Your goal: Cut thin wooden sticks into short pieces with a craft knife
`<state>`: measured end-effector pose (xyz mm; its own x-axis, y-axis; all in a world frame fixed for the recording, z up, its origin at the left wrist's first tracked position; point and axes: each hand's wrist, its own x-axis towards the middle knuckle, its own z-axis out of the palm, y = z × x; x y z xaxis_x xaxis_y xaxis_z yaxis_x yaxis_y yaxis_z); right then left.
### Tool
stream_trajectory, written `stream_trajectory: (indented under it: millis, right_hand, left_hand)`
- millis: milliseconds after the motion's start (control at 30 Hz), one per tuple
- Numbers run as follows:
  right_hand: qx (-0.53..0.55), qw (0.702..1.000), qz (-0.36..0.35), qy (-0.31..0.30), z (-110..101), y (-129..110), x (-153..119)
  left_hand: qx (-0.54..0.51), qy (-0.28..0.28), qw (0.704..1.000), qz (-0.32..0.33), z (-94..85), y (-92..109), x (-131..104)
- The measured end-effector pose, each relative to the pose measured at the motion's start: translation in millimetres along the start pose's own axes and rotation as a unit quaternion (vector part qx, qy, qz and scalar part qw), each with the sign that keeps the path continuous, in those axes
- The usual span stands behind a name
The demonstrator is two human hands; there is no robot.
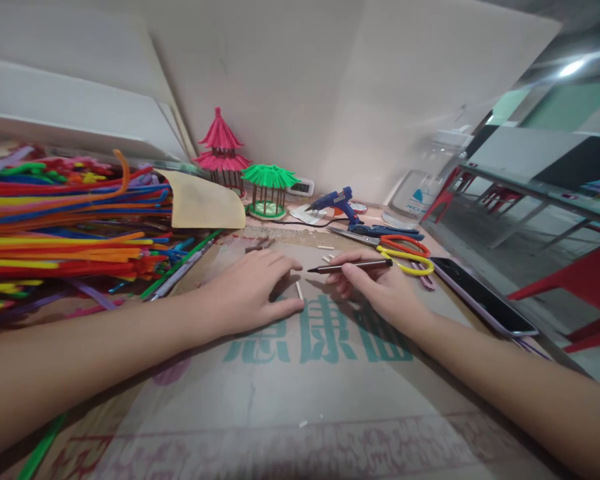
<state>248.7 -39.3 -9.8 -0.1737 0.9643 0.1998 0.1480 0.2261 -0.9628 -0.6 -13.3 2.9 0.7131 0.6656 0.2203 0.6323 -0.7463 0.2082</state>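
My left hand [253, 290] rests on the printed cardboard [280, 400], its thumb and fingers apart, with nothing held. Beside its fingertips lies a short white stick [299, 291]. My right hand [375, 283] grips a dark marker [353, 266] between thumb and fingers, the tip pointing left toward my left hand. More short white pieces [326, 247] lie on the cardboard just beyond my right fingers. Two tiny white bits [303, 424] are near the front.
Colourful pipe cleaners [60, 233] pile up at left. At the back stand a pink pagoda [221, 150], a green-roofed pavilion [267, 193], a blue glue gun [337, 201] and a clear jug [425, 183]. Scissors [405, 253] and a phone [483, 293] lie at right.
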Motion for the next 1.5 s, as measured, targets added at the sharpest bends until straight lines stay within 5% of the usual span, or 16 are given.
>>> stream_trajectory:
  millis: [267, 600, 1233, 1500]
  right_hand:
    - [0.013, 1.0, 0.015, -0.024, 1.3, 5.0, 2.4]
    - [0.007, 0.999, 0.031, -0.039, 2.9, -2.4, 1.2]
    - [-0.001, 0.998, 0.034, -0.058, 2.4, 0.9, 3.1]
    - [-0.004, 0.997, 0.045, -0.064, 2.7, -2.8, 3.0]
  left_hand:
    - [0.026, 0.027, 0.993, 0.116, 1.7, -9.8, -20.1]
    - [0.082, -0.04, 0.98, 0.18, -1.7, -11.3, -10.3]
    - [0.067, -0.052, 0.98, 0.181, -4.2, -10.5, -8.8]
    - [-0.025, -0.002, 0.982, 0.186, -4.8, -7.9, -11.3]
